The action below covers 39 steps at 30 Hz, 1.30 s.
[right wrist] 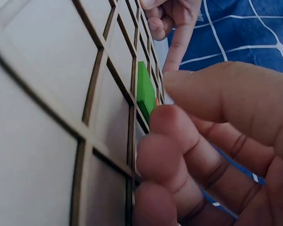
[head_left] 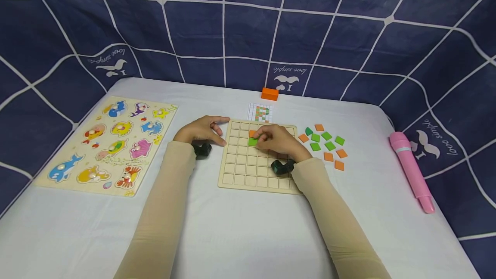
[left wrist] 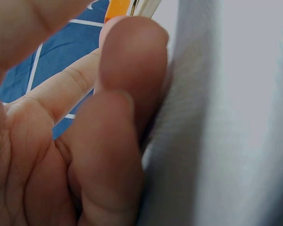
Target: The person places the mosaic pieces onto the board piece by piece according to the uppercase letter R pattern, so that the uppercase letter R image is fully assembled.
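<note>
A square wooden grid board [head_left: 240,170] lies flat on the table. On it, in adjoining cells of the upper part, are an orange tile [head_left: 252,133] and a green tile [head_left: 252,141]. My right hand [head_left: 277,139] is over the board, its thumb and fingertips beside these two tiles. The right wrist view shows the green tile [right wrist: 145,89] just past the fingertips, with nothing visible between thumb and forefinger. At the board's upper left, my left hand [head_left: 201,130] has forefinger and thumb stretched toward the edge. Its other fingers [left wrist: 111,155] bend loosely, holding nothing.
Loose green tiles [head_left: 315,146] and orange tiles [head_left: 328,156] lie right of the board. Behind it are a pattern card [head_left: 252,111] and an orange block [head_left: 270,94]. A sea-animal puzzle board [head_left: 85,150] lies left; a pink toy microphone [head_left: 412,171] lies far right.
</note>
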{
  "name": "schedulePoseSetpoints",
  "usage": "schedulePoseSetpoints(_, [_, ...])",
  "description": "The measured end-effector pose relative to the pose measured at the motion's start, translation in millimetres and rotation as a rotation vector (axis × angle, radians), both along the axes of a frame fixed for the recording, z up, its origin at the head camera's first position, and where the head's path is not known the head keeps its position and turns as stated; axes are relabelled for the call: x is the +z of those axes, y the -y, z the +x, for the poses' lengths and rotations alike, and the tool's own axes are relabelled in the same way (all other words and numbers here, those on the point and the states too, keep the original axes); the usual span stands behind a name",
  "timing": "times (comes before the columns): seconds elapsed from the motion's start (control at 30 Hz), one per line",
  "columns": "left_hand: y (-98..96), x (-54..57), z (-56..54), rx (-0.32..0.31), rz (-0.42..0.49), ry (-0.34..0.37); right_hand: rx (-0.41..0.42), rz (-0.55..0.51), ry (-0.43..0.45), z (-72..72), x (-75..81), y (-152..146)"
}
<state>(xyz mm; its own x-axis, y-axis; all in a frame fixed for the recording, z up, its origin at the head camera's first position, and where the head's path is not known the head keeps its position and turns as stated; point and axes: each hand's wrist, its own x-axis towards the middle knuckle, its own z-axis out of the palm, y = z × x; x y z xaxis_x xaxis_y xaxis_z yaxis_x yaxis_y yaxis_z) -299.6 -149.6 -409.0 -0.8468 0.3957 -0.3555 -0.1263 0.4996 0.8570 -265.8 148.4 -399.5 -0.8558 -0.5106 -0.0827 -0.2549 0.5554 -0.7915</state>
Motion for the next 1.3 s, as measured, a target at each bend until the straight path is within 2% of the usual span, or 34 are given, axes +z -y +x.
schedulePoseSetpoints(0.47, [-2.0, 1.3, 1.2, 0.026, -0.021, 0.013, -0.034, -0.208, 0.144, 2.6, 7.7, -30])
schedulePoseSetpoints(0.63, [-1.4, 1.6, 1.7, 0.024, -0.015, 0.015, -0.081, -0.232, 0.149, 2.3, 10.0, -42])
schedulePoseSetpoints(1.07, [-0.7, 1.5, 1.1, 0.012, -0.015, 0.010, -0.207, -0.235, 0.080, 0.1, 12.8, -81])
schedulePoseSetpoints(1.3, [-0.1, 0.7, 0.8, 0.008, -0.022, 0.004, -0.264, -0.255, 0.077, 1.0, 12.4, -101])
